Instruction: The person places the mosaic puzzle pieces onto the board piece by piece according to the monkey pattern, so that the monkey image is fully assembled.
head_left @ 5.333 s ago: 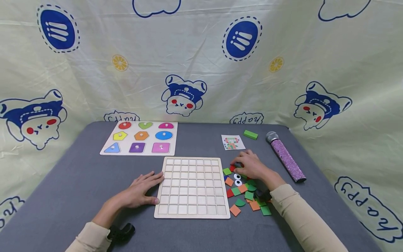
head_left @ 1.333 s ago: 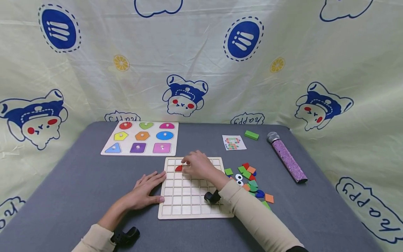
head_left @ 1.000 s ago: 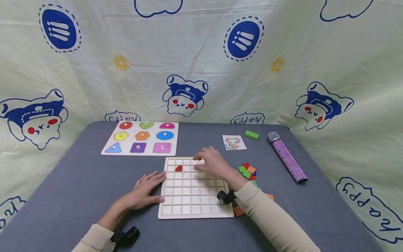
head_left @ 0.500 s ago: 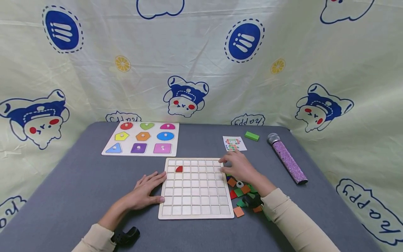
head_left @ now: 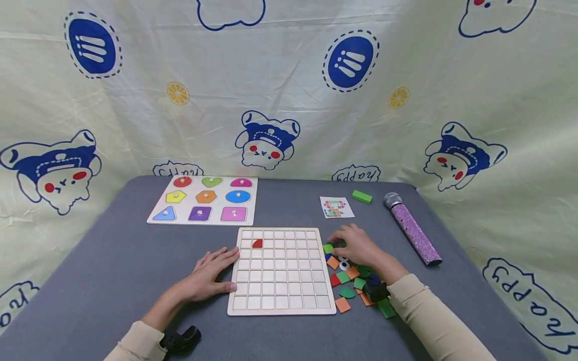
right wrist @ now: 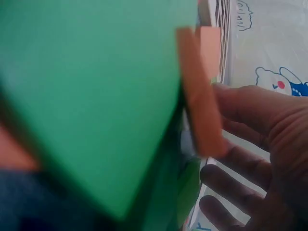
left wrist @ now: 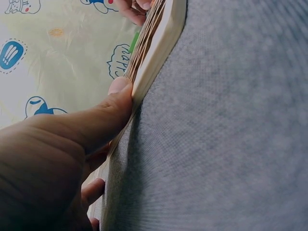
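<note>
My left hand (head_left: 205, 276) lies at the left edge of the pale wooden grid board (head_left: 281, 312), its thumb and fingertips touching that edge. In the left wrist view the thumb (left wrist: 108, 115) rests against the board's side (left wrist: 161, 53). One red quarter-round tile (head_left: 257, 243) sits in a cell near the board's upper left. To the right of the board, my right hand (head_left: 358, 245) reaches down over the far end of a loose pile of coloured tiles, including an orange tile (head_left: 342, 305). Its fingers are loosely bent, and no tile is plainly held; the fingertips are partly hidden.
Behind the board at left lies a shape puzzle (head_left: 214, 205) with knobbed pieces. A small pattern card (head_left: 336, 207) and a green block (head_left: 362, 196) are at the back right. A glittery pink microphone (head_left: 414, 228) lies right of the pile.
The red quarter-round tile has been put on the board. My right hand has let go of it and moved right, back over the tile pile. The left hand stays at the board's edge.
</note>
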Motion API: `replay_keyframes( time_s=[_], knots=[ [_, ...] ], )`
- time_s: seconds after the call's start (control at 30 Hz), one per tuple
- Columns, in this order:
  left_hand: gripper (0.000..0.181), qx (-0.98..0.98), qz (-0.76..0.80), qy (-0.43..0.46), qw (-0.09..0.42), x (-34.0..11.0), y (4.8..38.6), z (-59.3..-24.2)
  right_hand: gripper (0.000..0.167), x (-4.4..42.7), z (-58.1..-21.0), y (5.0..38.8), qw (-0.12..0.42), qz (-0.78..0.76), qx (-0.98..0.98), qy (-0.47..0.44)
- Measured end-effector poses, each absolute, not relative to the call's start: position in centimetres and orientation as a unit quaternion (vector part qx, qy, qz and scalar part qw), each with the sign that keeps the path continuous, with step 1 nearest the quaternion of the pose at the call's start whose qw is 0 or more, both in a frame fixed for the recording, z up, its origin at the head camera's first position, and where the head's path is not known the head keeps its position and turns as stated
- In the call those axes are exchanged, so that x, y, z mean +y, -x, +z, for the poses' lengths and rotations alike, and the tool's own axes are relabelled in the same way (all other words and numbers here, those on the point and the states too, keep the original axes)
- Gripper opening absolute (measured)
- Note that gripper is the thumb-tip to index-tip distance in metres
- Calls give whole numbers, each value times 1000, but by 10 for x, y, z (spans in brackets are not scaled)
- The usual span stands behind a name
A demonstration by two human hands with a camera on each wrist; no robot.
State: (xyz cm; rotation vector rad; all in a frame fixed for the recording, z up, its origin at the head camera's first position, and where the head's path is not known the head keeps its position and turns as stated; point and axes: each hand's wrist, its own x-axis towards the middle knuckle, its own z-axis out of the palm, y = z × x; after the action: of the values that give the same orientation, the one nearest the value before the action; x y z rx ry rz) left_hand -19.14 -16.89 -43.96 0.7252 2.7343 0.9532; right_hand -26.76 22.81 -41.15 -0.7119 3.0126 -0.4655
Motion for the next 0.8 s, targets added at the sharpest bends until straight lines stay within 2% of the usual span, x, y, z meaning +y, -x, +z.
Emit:
replay_keyframes(
  time_s=[0.53, 0.8],
  knots=[
    [79, 913, 319, -241, 76, -169, 191, -439, 23, 232, -416, 273, 24, -140, 964, 225],
    [78, 913, 320, -239, 81, -169, 191, -438, 21, 233, -416, 272, 12, -143, 963, 227]
  ],
)
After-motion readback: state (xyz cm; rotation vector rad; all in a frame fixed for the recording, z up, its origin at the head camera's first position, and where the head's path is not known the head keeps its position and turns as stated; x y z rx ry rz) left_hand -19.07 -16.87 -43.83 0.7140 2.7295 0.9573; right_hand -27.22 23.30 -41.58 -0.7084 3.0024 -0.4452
